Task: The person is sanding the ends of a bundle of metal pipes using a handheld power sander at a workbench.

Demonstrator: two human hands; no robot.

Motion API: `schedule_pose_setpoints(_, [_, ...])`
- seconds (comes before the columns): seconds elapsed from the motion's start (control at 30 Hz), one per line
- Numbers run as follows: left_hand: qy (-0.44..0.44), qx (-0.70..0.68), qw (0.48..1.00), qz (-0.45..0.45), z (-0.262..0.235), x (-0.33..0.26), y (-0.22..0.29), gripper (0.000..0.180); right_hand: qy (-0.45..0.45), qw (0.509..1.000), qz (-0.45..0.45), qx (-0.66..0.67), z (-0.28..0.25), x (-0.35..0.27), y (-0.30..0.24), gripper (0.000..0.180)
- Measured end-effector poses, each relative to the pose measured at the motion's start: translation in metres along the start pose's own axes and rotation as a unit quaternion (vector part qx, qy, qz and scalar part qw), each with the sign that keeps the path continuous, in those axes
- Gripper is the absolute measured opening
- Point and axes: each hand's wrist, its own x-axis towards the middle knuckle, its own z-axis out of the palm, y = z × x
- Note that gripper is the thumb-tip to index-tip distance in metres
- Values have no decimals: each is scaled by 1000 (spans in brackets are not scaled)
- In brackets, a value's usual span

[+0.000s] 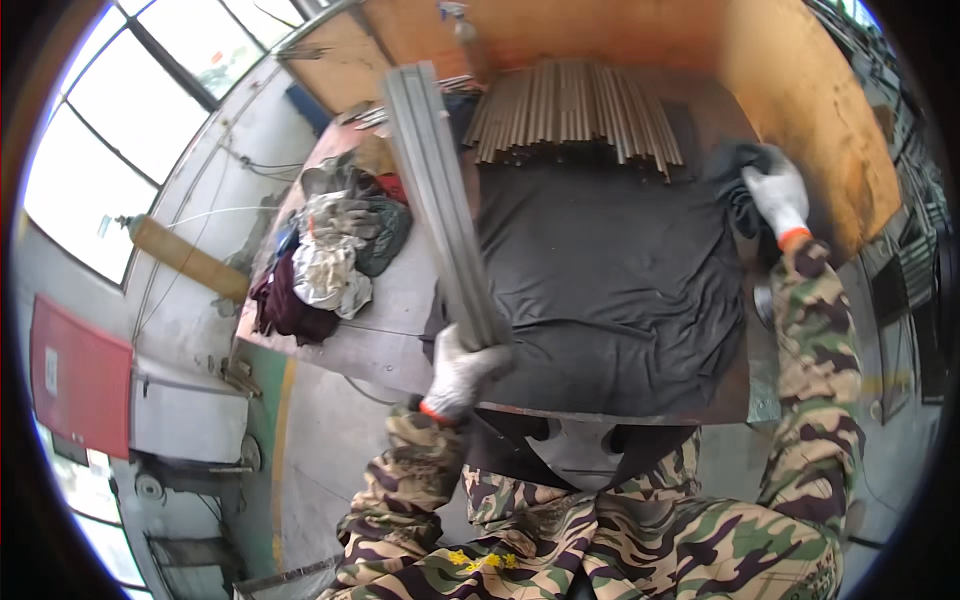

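My left hand (465,375), in a white glove with an orange cuff, is closed round the lower end of long grey metal bars (440,200). They stand tilted up from the hand, over the left side of the table. Whether they are separate bars or one grooved piece I cannot tell. At the table's right edge my right hand (778,192), gloved the same way, grips a dark rag (737,185); its fingertips are partly hidden. Between the hands a wrinkled black cloth (610,290) covers the table. Beyond it lies a row of metal tubes (575,110).
A heap of rags and gloves (335,240) lies on the table's left part. A spray bottle (462,35) stands at the back. Wooden boards (810,110) rise behind and to the right. A tan gas cylinder (190,258) is at left, near a red panel (80,375).
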Motion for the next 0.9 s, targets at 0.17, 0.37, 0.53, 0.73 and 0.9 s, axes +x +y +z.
schedule_pose_setpoints(0.17, [-36,38,998,40,58,21,-10,26,-50,940,-105,322,-15,-91,-123,19])
schedule_pose_setpoints(0.37, [-18,-257,966,-6,109,53,-97,39,26,967,-119,223,74,-225,-185,115])
schedule_pose_setpoints(0.53, [-106,322,940,29,100,-29,-59,38,51,955,-20,292,39,-188,-158,104])
schedule_pose_setpoints(0.73, [-345,-169,872,-303,101,-91,-42,46,-269,538,-25,799,16,-118,-104,27])
schedule_pose_setpoints(0.9, [-440,-330,806,-219,94,-42,-70,40,-280,604,40,745,80,-218,-90,40])
